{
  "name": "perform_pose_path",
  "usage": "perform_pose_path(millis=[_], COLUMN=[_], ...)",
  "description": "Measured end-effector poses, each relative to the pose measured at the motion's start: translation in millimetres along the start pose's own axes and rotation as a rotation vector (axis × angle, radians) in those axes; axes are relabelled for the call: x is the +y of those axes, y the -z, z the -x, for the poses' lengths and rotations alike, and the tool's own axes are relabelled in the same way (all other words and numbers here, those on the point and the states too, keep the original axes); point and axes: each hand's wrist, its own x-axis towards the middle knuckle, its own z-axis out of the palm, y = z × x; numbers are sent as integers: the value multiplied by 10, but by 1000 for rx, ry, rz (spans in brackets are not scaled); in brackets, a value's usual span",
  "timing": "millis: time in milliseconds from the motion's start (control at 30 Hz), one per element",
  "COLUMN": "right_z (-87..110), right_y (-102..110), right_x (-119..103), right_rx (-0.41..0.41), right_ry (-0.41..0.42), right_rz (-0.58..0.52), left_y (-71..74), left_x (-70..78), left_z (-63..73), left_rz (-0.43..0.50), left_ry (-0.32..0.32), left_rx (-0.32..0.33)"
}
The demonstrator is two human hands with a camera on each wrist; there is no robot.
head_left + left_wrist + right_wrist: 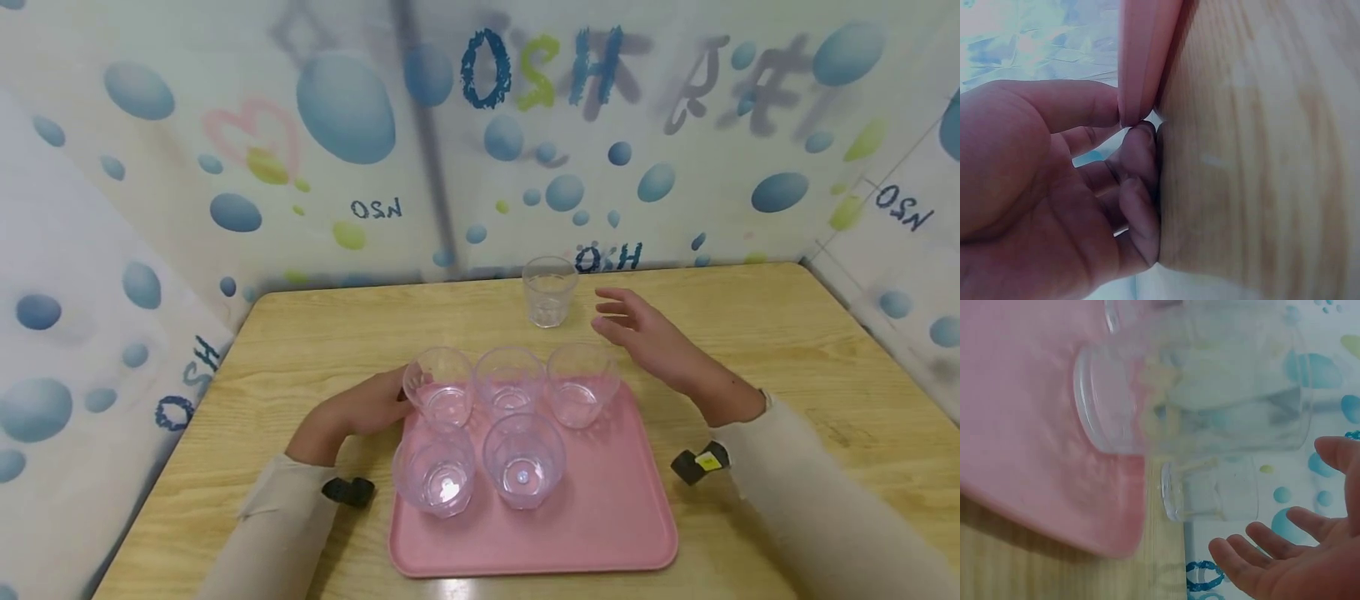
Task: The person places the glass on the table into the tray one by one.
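A pink tray (607, 508) lies on the table and bears several clear cups, among them a front cup (523, 467) and a back right cup (579, 392). At the tray's left edge, my left hand (371, 404) holds the rim; in the left wrist view its thumb touches the tray edge (1144, 56), with curled fingers just below, against the table. Beyond the tray, a lone clear cup (550, 293) stands upright on the wood. My right hand (652, 337) hovers just right of that cup, fingers apart and holding nothing; the right wrist view shows the palm (1310, 569).
The wooden table (810, 358) meets a wall (480, 183) with blue bubble prints right behind the lone cup. Side walls rise at left and right. A black wrist strap (701, 462) sits on the right sleeve, another strap (348, 492) on the left.
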Motion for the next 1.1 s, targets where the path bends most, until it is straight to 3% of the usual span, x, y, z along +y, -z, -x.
perform_pose_path(millis=[267, 533, 1100], right_z=[-423, -695, -917], right_y=[96, 85, -30], right_x=[11, 32, -68], right_rx=[-17, -61, -105], right_ry=[-52, -78, -83], right_rz=[80, 115, 85], left_y=[5, -6, -1], left_x=[-7, 25, 19], left_z=[14, 16, 13], left_rz=[-1, -3, -2], left_ry=[8, 23, 26], left_rx=[4, 4, 3])
